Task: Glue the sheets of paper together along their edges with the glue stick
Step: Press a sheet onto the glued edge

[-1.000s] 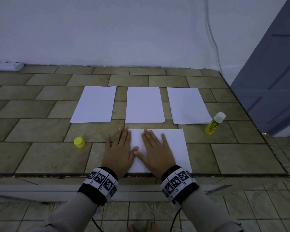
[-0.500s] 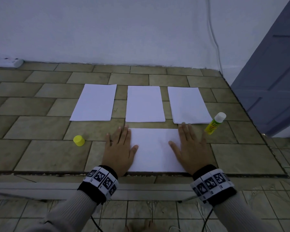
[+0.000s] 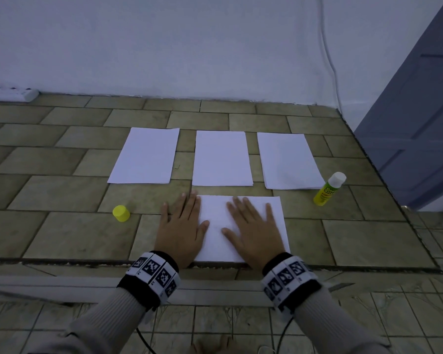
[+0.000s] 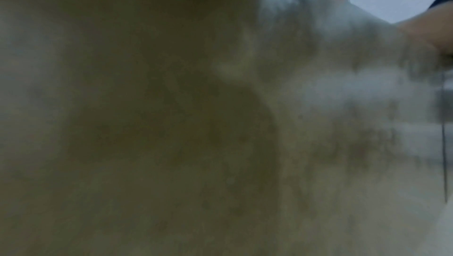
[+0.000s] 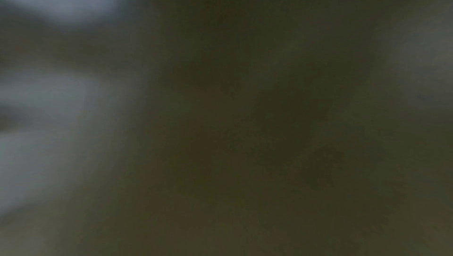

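A white sheet (image 3: 216, 213) lies at the near edge of the tiled ledge. My left hand (image 3: 182, 226) presses flat on its left edge, fingers straight, partly on the tile. My right hand (image 3: 253, 226) lies flat on the sheet's right half. Three more white sheets (image 3: 146, 155) (image 3: 221, 158) (image 3: 288, 159) lie in a row behind it. The yellow glue stick (image 3: 329, 189) with its white tip lies uncapped at the right. Its yellow cap (image 3: 121, 213) stands to the left of my left hand. Both wrist views are dark and blurred.
The ledge (image 3: 62, 233) ends at a dark front edge just under my wrists. A white wall (image 3: 189, 47) stands behind, with a cable (image 3: 329, 54) running down it and a power strip (image 3: 10, 94) at far left. A grey-blue door (image 3: 414, 123) stands at the right.
My right hand slid right across the near sheet to its right edge, then came back left onto its right half. The left hand stayed at the left edge.
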The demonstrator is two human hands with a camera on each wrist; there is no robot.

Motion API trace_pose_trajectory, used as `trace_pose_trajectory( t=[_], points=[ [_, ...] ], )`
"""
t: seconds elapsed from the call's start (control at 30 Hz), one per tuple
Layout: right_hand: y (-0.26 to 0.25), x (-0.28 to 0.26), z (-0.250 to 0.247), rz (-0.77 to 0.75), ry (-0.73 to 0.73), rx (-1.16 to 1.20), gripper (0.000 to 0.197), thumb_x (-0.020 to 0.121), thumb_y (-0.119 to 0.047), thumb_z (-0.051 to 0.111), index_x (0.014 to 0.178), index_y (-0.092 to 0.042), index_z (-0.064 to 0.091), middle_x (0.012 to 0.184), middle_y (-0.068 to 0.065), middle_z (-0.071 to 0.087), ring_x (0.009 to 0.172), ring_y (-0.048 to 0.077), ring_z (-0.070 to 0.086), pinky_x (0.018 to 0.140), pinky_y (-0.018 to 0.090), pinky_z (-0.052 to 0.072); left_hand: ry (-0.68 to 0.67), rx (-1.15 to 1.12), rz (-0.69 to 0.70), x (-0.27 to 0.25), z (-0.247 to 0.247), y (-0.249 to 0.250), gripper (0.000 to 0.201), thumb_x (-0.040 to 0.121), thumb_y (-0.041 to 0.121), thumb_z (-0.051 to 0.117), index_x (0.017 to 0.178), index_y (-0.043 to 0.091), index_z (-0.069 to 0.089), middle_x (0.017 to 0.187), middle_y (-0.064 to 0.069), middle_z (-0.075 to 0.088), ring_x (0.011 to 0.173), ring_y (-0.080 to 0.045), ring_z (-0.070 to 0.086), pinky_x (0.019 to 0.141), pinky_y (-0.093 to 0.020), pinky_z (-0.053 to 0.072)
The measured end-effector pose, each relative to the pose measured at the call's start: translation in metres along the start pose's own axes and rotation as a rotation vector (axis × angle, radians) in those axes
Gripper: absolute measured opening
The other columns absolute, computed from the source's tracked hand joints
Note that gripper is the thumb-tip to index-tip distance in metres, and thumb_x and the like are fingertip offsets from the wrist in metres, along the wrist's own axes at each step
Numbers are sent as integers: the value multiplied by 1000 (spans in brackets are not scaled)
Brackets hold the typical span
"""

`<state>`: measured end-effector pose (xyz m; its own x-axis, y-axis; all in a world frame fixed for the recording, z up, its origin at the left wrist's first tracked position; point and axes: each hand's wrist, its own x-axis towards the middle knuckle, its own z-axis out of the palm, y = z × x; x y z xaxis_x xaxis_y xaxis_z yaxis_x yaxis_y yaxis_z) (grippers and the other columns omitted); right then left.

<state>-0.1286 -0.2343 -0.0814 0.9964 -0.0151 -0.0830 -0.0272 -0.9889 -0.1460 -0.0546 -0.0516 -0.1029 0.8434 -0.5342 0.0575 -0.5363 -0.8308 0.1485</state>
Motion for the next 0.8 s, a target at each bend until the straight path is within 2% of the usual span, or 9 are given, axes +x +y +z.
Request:
trace_pose_trajectory(
  t=[0.1,0.17,0.23,0.33,0.4,0.47,0.57,0.67,0.8],
  points=[
    [38,-14,-6,71,-32,0,73,86,-67,-3,151,-34,-4,160,-12,-8,146,8,-10,108,43,-28,-3,-2,1,0,-1,1,73,95,51,9,151,8,30,160,-4,24,148,-24,21,116,-56,15],
    [60,-22,-8,114,-28,-35,75,85,-69,-7,152,-35,0,160,-12,-2,147,8,-3,113,52,-13,-7,-4,3,0,-2,1,73,95,50,10,151,8,31,160,-4,24,148,-24,22,116,-55,15],
    [71,-26,-11,179,-40,-32,82,86,-70,-8,152,-27,15,159,-7,15,147,10,12,114,58,2,-6,2,2,0,-2,1,71,96,49,13,149,7,36,158,-5,29,146,-25,26,114,-56,19],
    [73,-28,-15,226,-48,-38,89,87,-70,-8,149,-18,30,155,-2,31,144,12,26,114,59,6,-5,-9,1,0,-1,1,69,97,48,16,148,7,37,157,-6,31,145,-25,28,113,-58,22],
    [68,-27,-21,245,-37,-23,95,83,-73,-11,151,-16,21,158,-1,21,146,13,17,115,57,6,-11,-13,-3,0,-1,2,70,97,49,15,149,7,36,157,-6,30,146,-25,27,113,-58,21],
    [59,-29,-39,312,-97,99,87,87,-72,3,153,-15,10,161,-1,9,148,13,5,116,49,6,-8,-10,-5,0,-1,2,71,97,50,13,150,7,33,159,-6,27,147,-24,24,114,-58,18],
    [45,-33,-78,228,-133,235,65,99,-50,32,151,-13,19,158,2,20,146,16,17,115,37,17,-28,-16,-4,0,0,2,75,94,53,4,153,10,22,162,-4,14,150,-23,12,117,-54,6],
    [42,-25,-98,107,-170,261,54,99,-36,44,147,-16,29,148,3,39,133,16,38,107,27,29,-37,-3,-3,0,-1,2,82,93,58,-6,154,9,20,163,-4,13,150,-22,10,117,-55,6],
    [43,0,-87,62,-263,197,52,98,-25,48,146,-14,30,148,5,38,134,19,36,109,32,33,-83,-4,-11,0,-4,4,98,83,67,-23,155,11,9,164,-2,0,151,-21,0,117,-52,-3]
  ],
)
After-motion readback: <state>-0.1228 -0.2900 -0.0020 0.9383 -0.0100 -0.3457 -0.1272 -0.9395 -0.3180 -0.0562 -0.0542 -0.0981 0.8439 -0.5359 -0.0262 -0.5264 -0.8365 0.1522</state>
